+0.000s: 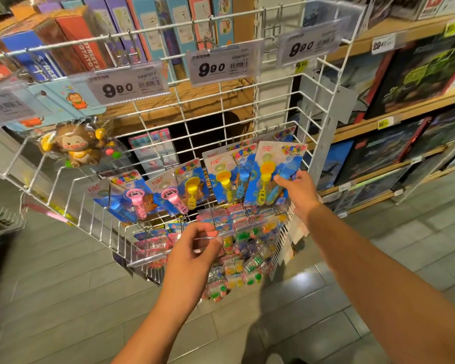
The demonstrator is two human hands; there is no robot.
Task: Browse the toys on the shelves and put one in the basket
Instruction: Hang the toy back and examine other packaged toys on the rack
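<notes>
White wire makes up the display rack (71, 195) in front of me, hung with carded toys. My right hand (300, 191) reaches up to the rightmost bubble wand pack (271, 172), a blue card carrying an orange wand and a blue one; my fingers (281, 179) curl onto its front at the lower right, thumb side hidden behind, so I am gripping that card while it hangs on its hook. Just left of those fingers hang three more bubble wand cards (179, 190), with yellow, pink and blue wands. My left hand (195, 248) is lower down, fingers bent and pinching the clear plastic price strip (174, 248) along the lower tier's front edge. Just beyond and below those fingers hang small blister packs (247, 248) with green, yellow and red pieces. Far up and left of my left hand hangs a bagged monkey figure (76, 145). Price tags (221, 65) reading 9.90 run along the top rail above both hands. No basket shows in my view.
</notes>
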